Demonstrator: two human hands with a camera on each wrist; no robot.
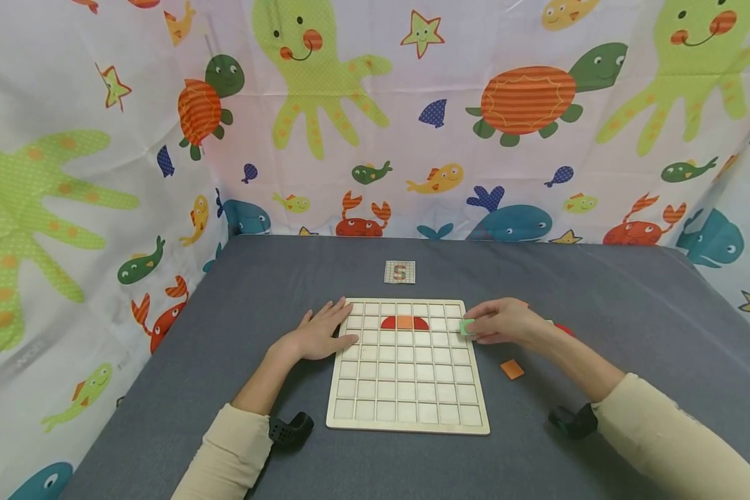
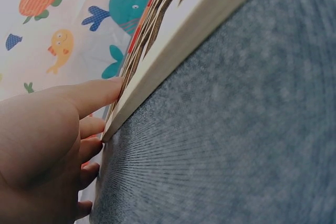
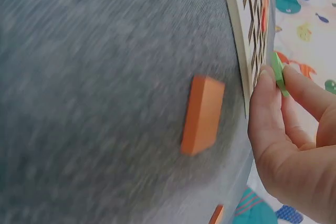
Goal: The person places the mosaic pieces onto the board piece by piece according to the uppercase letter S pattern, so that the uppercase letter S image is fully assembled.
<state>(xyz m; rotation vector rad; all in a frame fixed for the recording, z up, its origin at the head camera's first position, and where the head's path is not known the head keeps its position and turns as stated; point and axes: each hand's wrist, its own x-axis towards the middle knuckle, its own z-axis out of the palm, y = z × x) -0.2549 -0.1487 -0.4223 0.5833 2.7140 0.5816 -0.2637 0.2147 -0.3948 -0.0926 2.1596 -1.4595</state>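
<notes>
A pale wooden grid board (image 1: pixel 406 423) lies flat on the grey cloth. In its second row sit two red rounded tiles (image 1: pixel 389 323) with an orange square tile (image 1: pixel 405 322) between them. My right hand (image 1: pixel 506 323) pinches a green tile (image 3: pixel 279 74) between thumb and fingertips, at the board's upper right edge. On the left, my other hand (image 1: pixel 317 333) rests with fingers spread along the board's upper left edge, thumb over the rim. In the left wrist view the thumb tip touches the board's side (image 2: pixel 131 98).
An orange square tile (image 1: pixel 512 369) lies on the cloth right of the board. A red piece (image 1: pixel 564 329) shows partly behind the right forearm. Beyond the board lies a small card (image 1: pixel 400 272) with an S-shaped pattern. A printed curtain (image 1: pixel 375 118) hangs at the back.
</notes>
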